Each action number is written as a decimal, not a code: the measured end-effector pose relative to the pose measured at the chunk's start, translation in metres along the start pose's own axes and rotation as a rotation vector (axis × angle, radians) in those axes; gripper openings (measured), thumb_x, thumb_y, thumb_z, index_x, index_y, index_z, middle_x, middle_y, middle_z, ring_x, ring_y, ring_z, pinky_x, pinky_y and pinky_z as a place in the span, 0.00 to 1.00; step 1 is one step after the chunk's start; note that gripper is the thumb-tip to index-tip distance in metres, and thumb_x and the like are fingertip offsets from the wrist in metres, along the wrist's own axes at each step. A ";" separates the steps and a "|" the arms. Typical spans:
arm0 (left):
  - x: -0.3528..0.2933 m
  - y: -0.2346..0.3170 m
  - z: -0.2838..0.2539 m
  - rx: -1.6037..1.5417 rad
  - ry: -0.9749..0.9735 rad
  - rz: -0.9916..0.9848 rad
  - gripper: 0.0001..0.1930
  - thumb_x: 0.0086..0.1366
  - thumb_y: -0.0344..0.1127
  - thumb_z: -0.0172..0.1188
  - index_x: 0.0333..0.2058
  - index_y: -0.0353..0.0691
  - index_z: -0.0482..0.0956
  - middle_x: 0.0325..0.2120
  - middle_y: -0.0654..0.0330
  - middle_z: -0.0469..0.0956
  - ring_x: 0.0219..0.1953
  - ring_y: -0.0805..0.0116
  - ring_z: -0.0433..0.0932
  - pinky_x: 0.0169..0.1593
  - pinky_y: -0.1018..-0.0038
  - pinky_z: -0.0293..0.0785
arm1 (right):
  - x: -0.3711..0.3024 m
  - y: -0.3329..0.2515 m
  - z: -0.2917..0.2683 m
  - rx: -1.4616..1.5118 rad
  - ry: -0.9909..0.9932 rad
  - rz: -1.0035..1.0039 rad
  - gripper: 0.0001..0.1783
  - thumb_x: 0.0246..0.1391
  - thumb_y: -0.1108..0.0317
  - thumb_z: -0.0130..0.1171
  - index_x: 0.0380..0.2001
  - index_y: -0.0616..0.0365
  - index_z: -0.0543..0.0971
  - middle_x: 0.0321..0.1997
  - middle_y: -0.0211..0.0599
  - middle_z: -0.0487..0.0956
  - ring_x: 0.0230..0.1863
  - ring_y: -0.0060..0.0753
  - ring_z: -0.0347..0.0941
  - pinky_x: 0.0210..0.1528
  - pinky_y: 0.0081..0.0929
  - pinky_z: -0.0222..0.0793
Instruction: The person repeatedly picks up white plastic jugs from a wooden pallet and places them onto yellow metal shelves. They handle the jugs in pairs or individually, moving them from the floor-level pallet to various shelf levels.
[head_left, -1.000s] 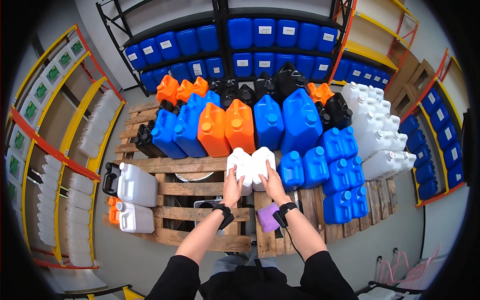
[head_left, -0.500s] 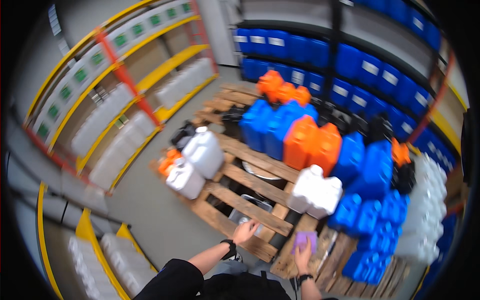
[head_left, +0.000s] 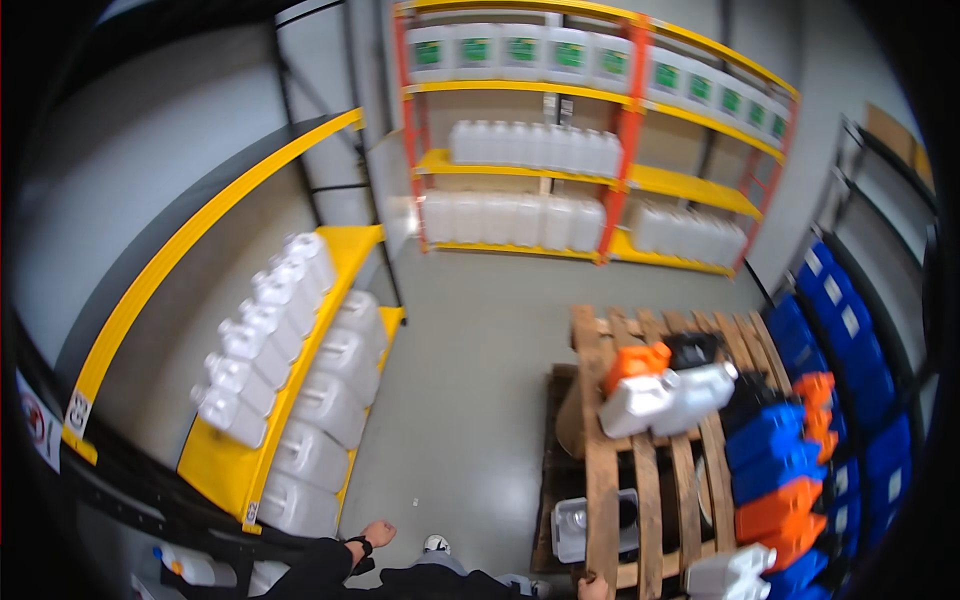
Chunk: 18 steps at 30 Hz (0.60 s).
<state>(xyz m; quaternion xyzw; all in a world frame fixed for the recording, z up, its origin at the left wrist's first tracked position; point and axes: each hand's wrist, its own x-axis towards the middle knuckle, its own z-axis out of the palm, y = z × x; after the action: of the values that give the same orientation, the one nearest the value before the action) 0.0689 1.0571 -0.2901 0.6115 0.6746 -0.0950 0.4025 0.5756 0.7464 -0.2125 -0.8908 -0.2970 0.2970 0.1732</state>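
My left hand (head_left: 378,533), with a black band at the wrist, hangs over the floor beside the end of the yellow shelf; its fingers look curled in, with nothing visible in them. At the lower edge my right hand (head_left: 592,587) shows only in part, by the near end of the wooden pallet (head_left: 600,500). Its fingers and anything in them are hidden. On the pallet lie a white jerrycan (head_left: 636,405) and a paler one (head_left: 695,396), next to an orange jerrycan (head_left: 637,362). A grey bin (head_left: 570,545) holding a clear container sits low by the pallet's edge.
To the left, a yellow shelf (head_left: 215,465) carries white jerrycans (head_left: 245,372) on two levels. Another rack (head_left: 627,140) with white canisters stands at the back. Blue jerrycans (head_left: 775,455) and orange ones (head_left: 780,520) crowd the pallet's right side. Grey floor (head_left: 470,400) lies between.
My view has swung left, so the pallet now sits at the right and the yellow shelf comes close. My left hand has moved away from the pallet. The purple block in my right hand is out of sight.
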 end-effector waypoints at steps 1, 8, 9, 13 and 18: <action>0.000 -0.031 0.002 -0.094 -0.012 -0.019 0.22 0.61 0.52 0.57 0.46 0.45 0.85 0.44 0.48 0.84 0.50 0.47 0.81 0.56 0.58 0.76 | 0.025 0.005 0.024 -0.030 -0.009 -0.011 0.25 0.58 0.54 0.59 0.49 0.64 0.80 0.42 0.58 0.83 0.46 0.58 0.80 0.48 0.48 0.76; -0.053 -0.121 -0.021 -0.292 0.260 -0.220 0.17 0.63 0.52 0.59 0.43 0.49 0.85 0.38 0.53 0.86 0.45 0.49 0.83 0.50 0.56 0.79 | 0.165 -0.085 0.115 -0.008 -0.445 0.118 0.28 0.51 0.67 0.63 0.56 0.63 0.76 0.39 0.49 0.85 0.44 0.36 0.83 0.47 0.35 0.77; -0.062 -0.119 -0.040 -0.310 0.351 -0.190 0.15 0.64 0.51 0.59 0.40 0.48 0.84 0.35 0.53 0.85 0.42 0.47 0.83 0.46 0.55 0.78 | 0.177 -0.117 0.124 0.003 -0.508 0.102 0.30 0.49 0.69 0.64 0.57 0.63 0.75 0.39 0.48 0.85 0.43 0.32 0.83 0.47 0.32 0.77; -0.081 -0.078 -0.139 -0.410 0.762 -0.122 0.12 0.69 0.45 0.58 0.36 0.44 0.79 0.29 0.51 0.83 0.36 0.44 0.82 0.37 0.52 0.76 | 0.200 -0.270 0.138 -0.271 -0.348 -0.524 0.28 0.49 0.64 0.68 0.54 0.60 0.78 0.39 0.47 0.85 0.41 0.41 0.84 0.47 0.37 0.78; -0.078 -0.037 -0.280 -0.570 1.203 -0.120 0.10 0.70 0.39 0.58 0.43 0.40 0.75 0.35 0.51 0.83 0.37 0.45 0.82 0.40 0.54 0.76 | 0.194 -0.493 0.189 -0.108 -0.491 -0.860 0.27 0.51 0.63 0.69 0.54 0.60 0.78 0.39 0.46 0.85 0.36 0.40 0.84 0.41 0.34 0.80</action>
<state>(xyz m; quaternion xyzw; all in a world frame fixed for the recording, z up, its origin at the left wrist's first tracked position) -0.0898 1.1636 -0.0681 0.3889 0.8130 0.4225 0.0959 0.3719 1.2699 -0.2001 -0.5992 -0.6847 0.3835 0.1585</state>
